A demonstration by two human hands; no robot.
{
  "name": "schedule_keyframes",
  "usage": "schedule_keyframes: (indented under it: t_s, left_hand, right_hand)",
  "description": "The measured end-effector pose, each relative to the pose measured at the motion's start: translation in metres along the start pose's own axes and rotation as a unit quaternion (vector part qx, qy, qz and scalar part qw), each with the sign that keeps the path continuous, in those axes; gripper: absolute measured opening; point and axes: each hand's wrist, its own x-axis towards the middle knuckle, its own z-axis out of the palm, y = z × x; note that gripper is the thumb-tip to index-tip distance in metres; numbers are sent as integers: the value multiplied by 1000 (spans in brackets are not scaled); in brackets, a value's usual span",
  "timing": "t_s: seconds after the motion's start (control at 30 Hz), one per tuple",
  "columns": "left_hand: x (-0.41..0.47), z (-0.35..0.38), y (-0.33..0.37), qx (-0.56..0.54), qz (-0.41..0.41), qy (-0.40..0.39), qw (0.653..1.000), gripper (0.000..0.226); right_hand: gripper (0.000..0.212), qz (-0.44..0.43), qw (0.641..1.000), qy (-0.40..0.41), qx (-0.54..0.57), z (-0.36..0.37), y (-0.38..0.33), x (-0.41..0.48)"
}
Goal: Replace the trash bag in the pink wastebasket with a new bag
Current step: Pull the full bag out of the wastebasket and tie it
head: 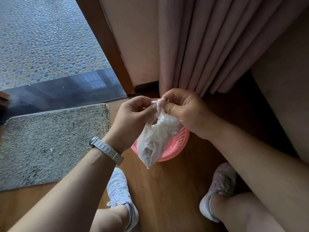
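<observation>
A full, translucent white trash bag [154, 138] hangs in the air above the pink wastebasket [179, 141], which stands on the wooden floor and is mostly hidden behind the bag. My left hand [132, 118] and my right hand [185, 108] both pinch the twisted, knotted top of the bag between their fingertips. The bag's lower end dangles in front of the basket's near rim. I cannot see inside the basket.
A pink curtain [209, 47] hangs right behind the basket. A grey shaggy doormat [50, 141] lies on the left by a dark threshold and pebble floor. My two feet in white sneakers [120, 188] rest on the wooden floor near the basket.
</observation>
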Motion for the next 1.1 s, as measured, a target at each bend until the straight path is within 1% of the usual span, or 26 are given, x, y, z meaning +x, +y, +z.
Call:
schedule_keyframes:
  t_s: [0.1,0.17,0.27,0.37,0.47,0.53,0.57,0.63,0.7,0.77,0.83,0.87,0.97,1.1]
  left_hand:
    - [3,1,-1,-6,2,-18,1000,17]
    - [4,3,-3,17,0,-25,1000,22]
    - [6,4,-7,51,13,11,999,15]
    - [10,7,-5,54,31,61,996,8]
    - [12,12,0,24,45,85,995,12]
    - [12,16,4,18,62,92,994,14]
    - [12,17,5,23,68,93,993,15]
    - [11,22,5,30,70,89,993,15]
    - [10,26,6,17,63,76,995,13]
    - [11,25,7,-11,63,71,995,13]
    - [16,21,10,-31,72,84,993,12]
    - [19,18,11,-38,80,97,991,11]
    - [27,16,16,-56,95,119,987,13]
    - [41,16,17,-65,82,111,988,16]
  right_hand:
    - [11,5,1000,1,15,1,0,3]
    - [10,4,1000,-1,20,2,2,3]
    - [11,0,1000,-12,23,2,3,3]
    - [26,8,1000,-6,3,3,5,4]
    - [50,-2,995,11,-98,4,13,6]
    - [64,18,992,-12,-124,7,20,7]
    - [67,23,990,-30,-135,9,23,7]
    - [65,9,983,-44,-180,15,28,7]
    - [55,-13,982,-26,-188,18,32,8]
    - [41,-17,986,-11,-168,16,31,9]
    - [17,-34,989,-6,-147,12,31,11]
    - [18,-50,986,5,-156,12,30,12]
    - [30,-72,979,34,-189,12,35,16]
    - [42,-92,962,64,-249,0,50,29]
